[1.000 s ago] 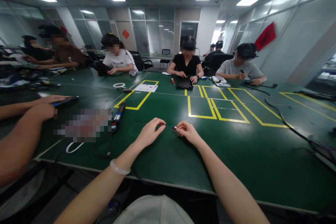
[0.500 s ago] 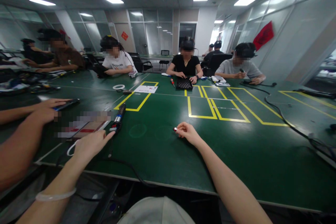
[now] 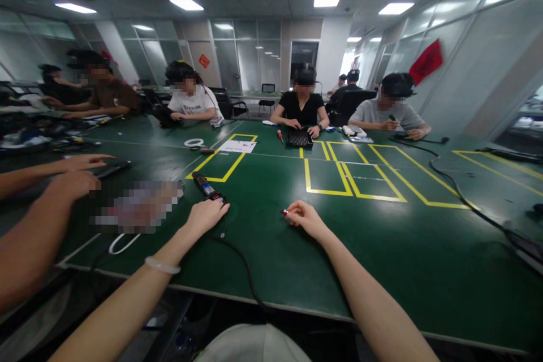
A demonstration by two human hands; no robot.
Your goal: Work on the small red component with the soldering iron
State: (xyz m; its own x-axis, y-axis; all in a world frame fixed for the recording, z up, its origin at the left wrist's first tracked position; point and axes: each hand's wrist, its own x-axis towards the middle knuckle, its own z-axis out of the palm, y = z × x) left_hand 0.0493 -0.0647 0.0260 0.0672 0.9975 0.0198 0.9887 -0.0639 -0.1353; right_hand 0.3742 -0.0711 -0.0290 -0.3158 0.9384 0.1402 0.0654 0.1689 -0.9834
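left hand (image 3: 206, 216): closed over the near end of the corded tool (image 3: 207, 188), which lies on the green worktop (image 3: 382, 249), its cable (image 3: 241, 260) trailing off the near edge.
right hand (image 3: 304, 218): fingertips pinch a small red-tipped part (image 3: 283, 212), right of the tool.
tool handling: looks rigid and slim; grip mid-barrel, since the cable may drag.
part handling: tiny, light, easily dropped; keep the pinch.

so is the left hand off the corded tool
No, the left hand grips the near end of the corded tool on the green table.
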